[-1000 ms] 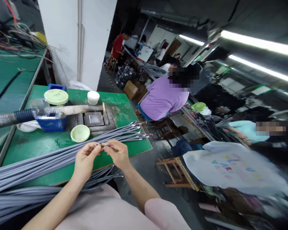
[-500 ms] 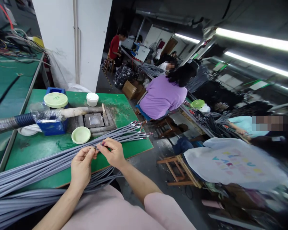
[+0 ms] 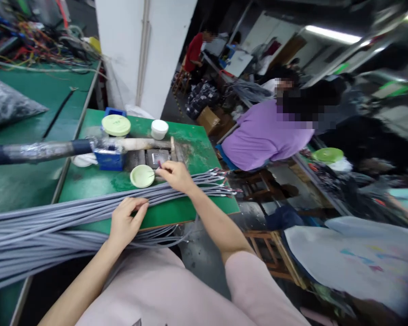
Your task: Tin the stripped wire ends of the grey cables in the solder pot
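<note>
My left hand lies on a thick bundle of grey cables that runs across the green table, its thumb and fingers pinched on one cable. My right hand is stretched forward over the bundle. It pinches a cable's stripped coloured wire ends and holds them at the rim of a small pale green dish. Just beyond the dish sits a dark metal block with a square recess. The far ends of the cables show bare coloured wires at the table's right edge.
A wrapped hose crosses the table from the left over a blue bin. A green lid and a white pot stand behind. A person in a purple shirt sits to the right; wooden stools stand in the aisle.
My hands were together, twisting wire ends above the bundle. My right hand has reached forward to the green dish with the wire ends; my left hand has dropped onto the cables. The view shifted right.
</note>
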Available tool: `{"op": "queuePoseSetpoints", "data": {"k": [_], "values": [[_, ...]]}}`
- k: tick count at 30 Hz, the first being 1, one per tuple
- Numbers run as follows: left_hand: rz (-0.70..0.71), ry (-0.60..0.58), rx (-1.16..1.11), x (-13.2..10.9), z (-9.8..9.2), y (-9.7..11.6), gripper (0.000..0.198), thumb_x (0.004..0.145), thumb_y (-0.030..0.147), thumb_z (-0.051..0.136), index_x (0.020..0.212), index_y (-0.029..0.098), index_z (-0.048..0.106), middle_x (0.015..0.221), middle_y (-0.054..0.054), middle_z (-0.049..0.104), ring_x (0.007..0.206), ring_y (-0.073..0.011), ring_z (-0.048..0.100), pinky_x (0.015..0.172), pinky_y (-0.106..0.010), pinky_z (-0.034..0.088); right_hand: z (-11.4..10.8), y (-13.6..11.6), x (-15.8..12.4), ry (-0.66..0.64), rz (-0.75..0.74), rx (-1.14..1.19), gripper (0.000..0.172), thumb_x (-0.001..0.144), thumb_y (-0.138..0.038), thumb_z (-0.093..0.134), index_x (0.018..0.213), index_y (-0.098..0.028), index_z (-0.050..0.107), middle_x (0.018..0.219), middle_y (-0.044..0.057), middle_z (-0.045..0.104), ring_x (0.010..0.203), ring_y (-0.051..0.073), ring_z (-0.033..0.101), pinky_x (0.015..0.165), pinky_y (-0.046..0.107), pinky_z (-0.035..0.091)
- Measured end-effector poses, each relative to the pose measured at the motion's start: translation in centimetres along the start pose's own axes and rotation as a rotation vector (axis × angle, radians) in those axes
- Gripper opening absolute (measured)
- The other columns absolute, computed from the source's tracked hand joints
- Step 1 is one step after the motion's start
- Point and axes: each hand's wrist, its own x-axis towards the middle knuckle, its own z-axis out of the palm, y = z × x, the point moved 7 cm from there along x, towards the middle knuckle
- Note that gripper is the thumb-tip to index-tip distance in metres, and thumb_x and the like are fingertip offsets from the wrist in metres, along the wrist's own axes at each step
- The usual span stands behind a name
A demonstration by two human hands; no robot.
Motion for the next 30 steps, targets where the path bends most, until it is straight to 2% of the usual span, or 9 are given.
{"op": "queuePoseSetpoints", "data": {"k": [3,7,9,12,15,20,23,26,30], "values": [[0.091,-0.062,0.145,-0.1,0.0,-0.4,0.012,0.081,0.028,0.061,0.083,0.023,0.072,0.074,-0.005,0.07,0.069,-0.0184,0.058,0.071,-0.029,0.044,1.5,0.7,2.4,-0.103,0.029,-0.137,0.035,0.083,-0.025,0.057,0.051,-0.017,0.047,0.054,-0.004,0.044,0.056,0.009,0.039,0.055,0.024,0.024],[0.154,-0.107,0.24,-0.1,0.4,-0.8,0.015,0.084,0.028,0.057,0.086,0.023,0.071,0.078,-0.006,0.071,0.073,-0.0196,0.059,0.073,-0.031,0.043,3.8,0.4,4.1,-0.257,0.017,-0.371,0.027,0.084,-0.025,0.055,0.06,-0.015,0.061,0.061,0.001,0.059,0.059,0.013,0.048,0.056,0.026,0.025],[0.184,-0.115,0.269,-0.1,0.6,-0.8,0.015,0.085,0.027,0.056,0.088,0.023,0.071,0.079,-0.006,0.072,0.073,-0.0198,0.059,0.073,-0.031,0.043,4.7,-0.2,4.2,-0.317,0.002,-0.455,0.023,0.085,-0.026,0.056,0.067,-0.015,0.066,0.071,0.006,0.068,0.067,0.016,0.056,0.058,0.027,0.029],[0.231,-0.108,0.287,-0.2,0.7,-1.0,0.014,0.085,0.027,0.058,0.089,0.023,0.07,0.08,-0.005,0.072,0.074,-0.0201,0.06,0.073,-0.031,0.043,5.6,-1.0,4.1,-0.383,-0.014,-0.546,0.023,0.087,-0.029,0.054,0.081,-0.015,0.07,0.088,0.012,0.073,0.08,0.023,0.065,0.063,0.029,0.036],[0.284,-0.106,0.317,-0.3,0.8,-1.1,0.012,0.085,0.026,0.058,0.09,0.023,0.069,0.081,-0.005,0.072,0.074,-0.0199,0.061,0.073,-0.03,0.044,6.4,-1.3,3.9,-0.442,-0.027,-0.647,0.026,0.088,-0.027,0.05,0.095,-0.012,0.07,0.097,0.018,0.073,0.089,0.029,0.067,0.067,0.031,0.043],[0.385,-0.095,0.407,-0.6,0.9,-0.5,0.012,0.089,0.023,0.055,0.092,0.019,0.066,0.083,-0.003,0.072,0.073,-0.0174,0.06,0.071,-0.029,0.045,6.8,-1.9,3.6,-0.459,-0.037,-0.678,0.025,0.084,-0.019,0.052,0.1,-0.01,0.069,0.1,0.02,0.072,0.094,0.031,0.068,0.071,0.034,0.046],[0.425,-0.085,0.434,-0.6,0.9,0.0,0.01,0.089,0.022,0.055,0.092,0.017,0.064,0.082,-0.003,0.071,0.073,-0.0167,0.06,0.07,-0.028,0.046,6.1,-2.3,3.3,-0.455,-0.045,-0.682,0.026,0.086,-0.022,0.05,0.099,-0.011,0.07,0.1,0.019,0.072,0.093,0.029,0.068,0.071,0.032,0.045],[0.427,-0.094,0.427,-0.4,0.9,0.2,0.01,0.089,0.022,0.056,0.092,0.017,0.064,0.08,-0.003,0.07,0.072,-0.0158,0.06,0.07,-0.027,0.046,3.7,-1.9,3.5,-0.399,-0.033,-0.656,0.027,0.088,-0.03,0.048,0.093,-0.014,0.07,0.095,0.014,0.073,0.087,0.024,0.066,0.068,0.029,0.041],[0.42,-0.111,0.418,-0.2,0.9,0.1,0.01,0.089,0.022,0.057,0.093,0.017,0.063,0.08,-0.002,0.07,0.071,-0.0152,0.059,0.071,-0.027,0.046,-0.8,1.4,4.7,-0.249,0.077,-0.589,0.026,0.085,-0.031,0.051,0.073,-0.016,0.069,0.077,0.006,0.07,0.072,0.016,0.059,0.061,0.026,0.032]]}}
